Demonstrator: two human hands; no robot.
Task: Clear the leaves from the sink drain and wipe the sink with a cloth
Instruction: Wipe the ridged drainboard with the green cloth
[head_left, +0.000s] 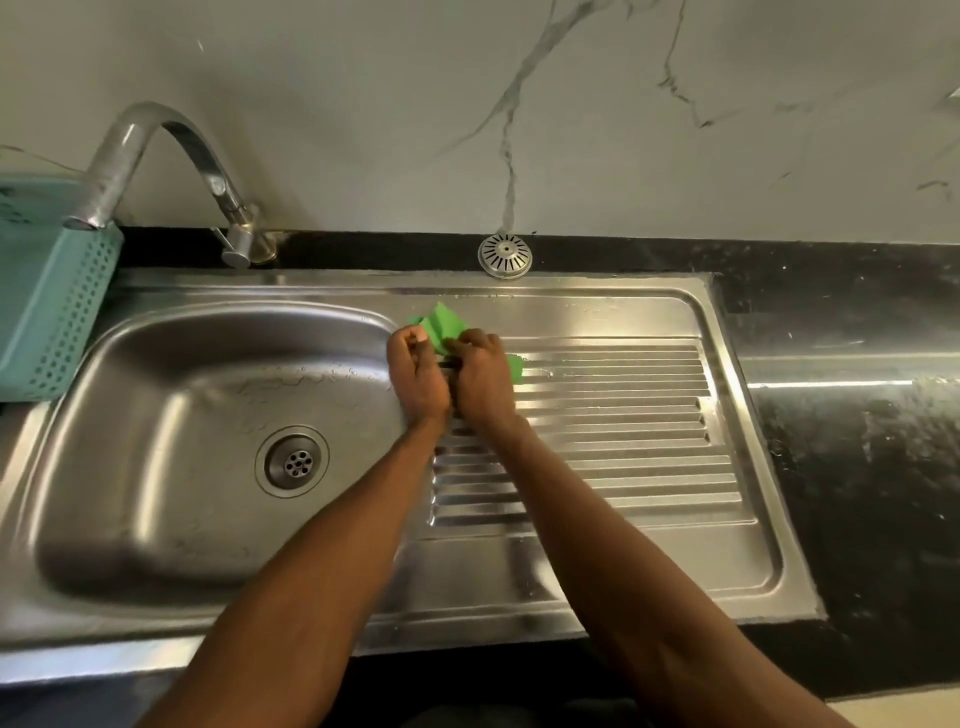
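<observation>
A green cloth (442, 322) lies bunched at the far end of the ribbed drainboard (623, 415), just right of the steel sink bowl (156, 467). Both hands grip it side by side: my left hand (418, 371) pinches its left part, and my right hand (483, 379) covers its right part, with a green corner showing past the knuckles. The round drain (292, 461) at the bottom of the bowl shows its holes with no leaves on it. Water drops sit on the bowl's far wall.
A curved chrome tap (171, 156) arches over the bowl's back left. A teal perforated basket (47, 301) stands at the left edge. A round metal strainer cap (505, 255) sits on the black counter (857, 415) behind the sink. Marble wall behind.
</observation>
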